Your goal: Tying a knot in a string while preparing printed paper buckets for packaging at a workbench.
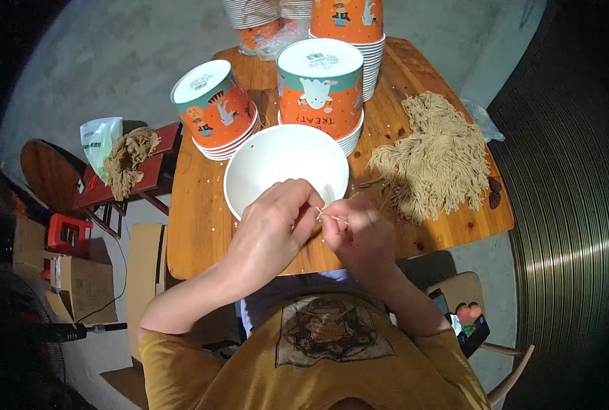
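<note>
Over the near edge of the table, my left hand [269, 222] and my right hand [364, 236] meet with closed fingertips. Both pinch a thin tan cord [340, 219], and a short end of it sticks out by the right fingers. Just beyond them sits a white bucket [267, 164] with its open mouth and inside showing; a small hole is seen near its rim. My left hand covers part of its near rim. Whether the cord passes through the bucket cannot be told. To the right of the bucket lies a heap of tan cords [441, 160].
Upturned orange and green paper buckets stand in stacks: one left [215, 113], one middle [318, 96], a taller one [349, 24] behind. White bits dot the wooden table [198, 219]. A red bench [157, 160] bears more cords [130, 157]. A cardboard box [89, 287] stands lower left.
</note>
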A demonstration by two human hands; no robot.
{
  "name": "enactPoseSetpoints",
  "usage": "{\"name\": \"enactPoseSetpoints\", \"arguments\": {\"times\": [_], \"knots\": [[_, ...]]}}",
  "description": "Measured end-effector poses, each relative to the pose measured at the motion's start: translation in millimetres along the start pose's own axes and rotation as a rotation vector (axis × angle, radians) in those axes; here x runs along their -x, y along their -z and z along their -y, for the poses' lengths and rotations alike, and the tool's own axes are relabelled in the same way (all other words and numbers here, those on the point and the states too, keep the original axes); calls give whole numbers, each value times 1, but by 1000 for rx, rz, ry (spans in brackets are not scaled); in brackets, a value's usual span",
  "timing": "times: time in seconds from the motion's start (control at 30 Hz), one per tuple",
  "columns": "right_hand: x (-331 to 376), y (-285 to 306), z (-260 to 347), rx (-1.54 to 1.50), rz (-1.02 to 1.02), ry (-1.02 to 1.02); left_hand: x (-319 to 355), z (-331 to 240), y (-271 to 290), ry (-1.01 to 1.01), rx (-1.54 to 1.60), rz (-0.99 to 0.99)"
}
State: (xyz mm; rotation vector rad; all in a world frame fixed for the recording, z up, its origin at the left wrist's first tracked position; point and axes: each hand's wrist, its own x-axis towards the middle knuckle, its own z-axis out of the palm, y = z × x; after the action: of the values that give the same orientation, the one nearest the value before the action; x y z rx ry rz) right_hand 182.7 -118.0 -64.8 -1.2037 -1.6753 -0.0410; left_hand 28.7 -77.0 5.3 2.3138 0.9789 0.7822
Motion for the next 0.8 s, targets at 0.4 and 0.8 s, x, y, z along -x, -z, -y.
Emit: {"name": "enactPoseSetpoints", "arguments": {"times": [0.4, 0.8], "knots": [[-5, 4, 9, -165, 97, -220, 1, 8, -7, -11, 204, -60], [-6, 8, 3, -399, 125, -524, -9, 11, -4, 168, 522, 85]]}}
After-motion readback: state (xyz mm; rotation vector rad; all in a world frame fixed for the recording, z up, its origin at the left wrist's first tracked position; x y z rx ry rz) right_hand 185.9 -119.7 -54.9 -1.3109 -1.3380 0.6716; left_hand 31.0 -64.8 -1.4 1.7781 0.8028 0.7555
